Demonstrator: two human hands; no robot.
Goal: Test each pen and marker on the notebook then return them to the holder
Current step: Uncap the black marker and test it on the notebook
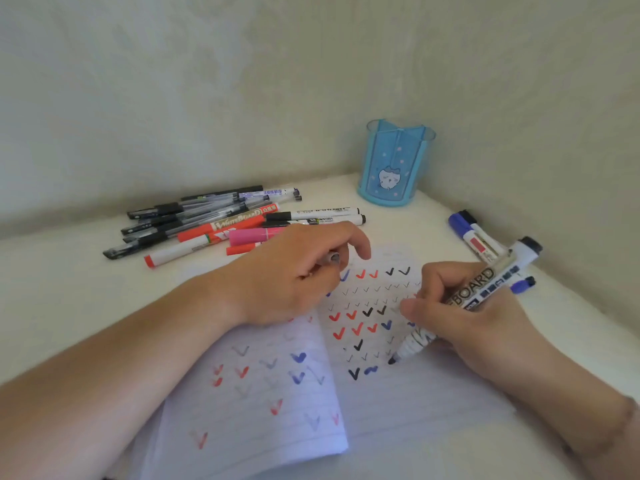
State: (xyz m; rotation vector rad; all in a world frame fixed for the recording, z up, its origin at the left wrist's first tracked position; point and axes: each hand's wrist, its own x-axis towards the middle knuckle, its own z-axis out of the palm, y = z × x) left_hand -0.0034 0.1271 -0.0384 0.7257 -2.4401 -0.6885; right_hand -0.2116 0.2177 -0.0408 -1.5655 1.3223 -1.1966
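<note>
Both hands work over the open notebook [263, 393] at lower centre of the frame. Its pages are already dotted with red, blue and black ticks. The right hand [460, 317] grasps a whiteboard marker [460, 303] in a writing grip, with the black tip [392, 361] touching or just above the right page beside the lowest ticks. The marker's long axis runs from that tip at lower left up to its rear end at upper right. A blue-capped part [522, 284] shows just behind the fingers; whether it is a second marker in the same hand I cannot tell. The left hand [298, 271] rests on the notebook's upper left part, fingers curled around a small round piece [333, 258], probably the cap.

As I judge it, this marker is mid-test, and the next move turns on the holder [394, 164]: it stands upright at upper right of centre, beyond the notebook, nearer the right hand than the left. So the marker must be capped, then carried up and away from the page.

Through its clear blue walls the holder looks empty. A pile of pens and markers [221, 220] lies loose at upper left, beside the left hand. One blue marker [474, 237] lies at right.
</note>
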